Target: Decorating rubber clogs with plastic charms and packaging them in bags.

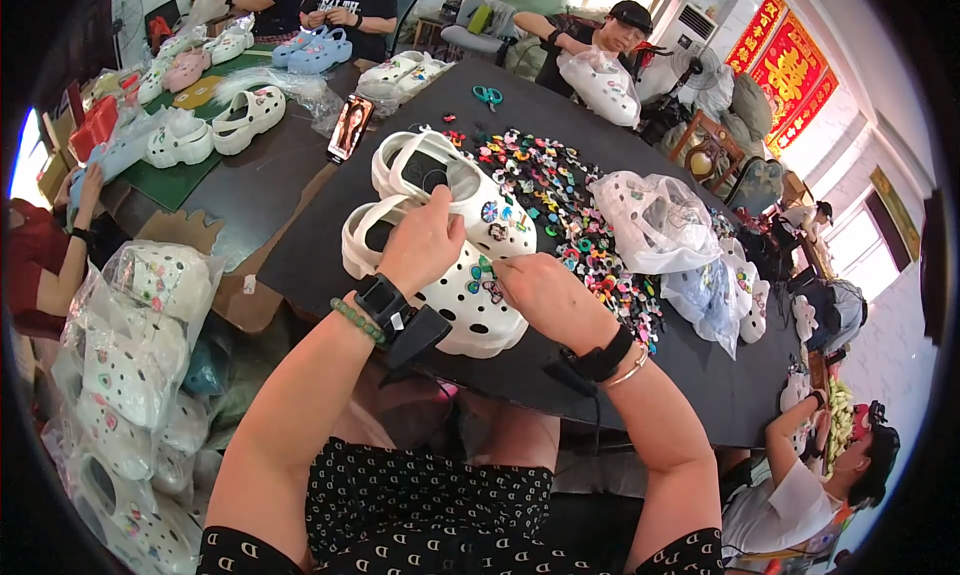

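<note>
Head view: two white clogs lie side by side on a dark table [690,375], toes toward the lower right. Near clog [465,318] bears colored charms on its upper; far clog [513,237] bears several more, one of them round and blue.

Left hand [425,245] is curled over the clogs' openings, its fingertips largely hidden; whether it grips anything cannot be determined. Right hand [560,295] is bent inward, thumb and fingers drawn together at the near clog's charms [480,274]; whether a charm is pinched cannot be confirmed. Both wrists carry black straps.

A loose heap of multicolored charms [570,190] spreads beyond the clogs. Bagged white clogs [655,220] sit to its right. Teal scissors [488,96] lie near the far edge, and a lit phone [351,128] is at left. Across the table, a co-worker holds a bagged white clog [603,88].
</note>
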Demonstrator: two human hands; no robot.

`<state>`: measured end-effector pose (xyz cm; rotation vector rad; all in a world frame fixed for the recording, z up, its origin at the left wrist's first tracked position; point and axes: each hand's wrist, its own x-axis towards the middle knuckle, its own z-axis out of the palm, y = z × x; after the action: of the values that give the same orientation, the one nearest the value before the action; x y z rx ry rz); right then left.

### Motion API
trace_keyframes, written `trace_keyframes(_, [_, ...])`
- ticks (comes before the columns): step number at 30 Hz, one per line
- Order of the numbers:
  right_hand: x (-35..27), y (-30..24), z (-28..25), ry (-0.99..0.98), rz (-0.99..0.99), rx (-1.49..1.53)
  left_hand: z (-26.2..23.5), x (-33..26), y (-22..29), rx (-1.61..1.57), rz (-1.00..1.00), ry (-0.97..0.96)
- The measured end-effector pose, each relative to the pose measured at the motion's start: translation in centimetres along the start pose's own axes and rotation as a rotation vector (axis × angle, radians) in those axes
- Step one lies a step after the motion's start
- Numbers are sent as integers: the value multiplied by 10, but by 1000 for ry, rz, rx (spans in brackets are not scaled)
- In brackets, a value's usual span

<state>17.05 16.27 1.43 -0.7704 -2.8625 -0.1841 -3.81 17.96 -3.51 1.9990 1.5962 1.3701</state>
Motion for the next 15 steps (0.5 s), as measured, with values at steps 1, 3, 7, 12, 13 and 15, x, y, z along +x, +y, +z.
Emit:
trace_keyframes(1, [0, 1, 3, 34, -12, -5, 0, 0, -1, 20, 15, 7])
trace_keyframes(3, [-1, 4, 6, 72, -6, 13, 0, 1, 1, 16, 7, -6])
trace_keyframes(7, [5, 7, 4, 78, 136, 161, 0, 0, -2, 36, 13, -4])
trace_keyframes(12, [1, 10, 3, 105, 241, 298, 0, 1, 0, 32, -8, -20])
trace_keyframes(13, [0, 10, 3, 57, 272, 279, 0, 1, 1, 32, -33, -37])
trace_keyframes(15, [-4, 12, 6, 121, 196, 302, -2, 1, 5, 39, -44, -43])
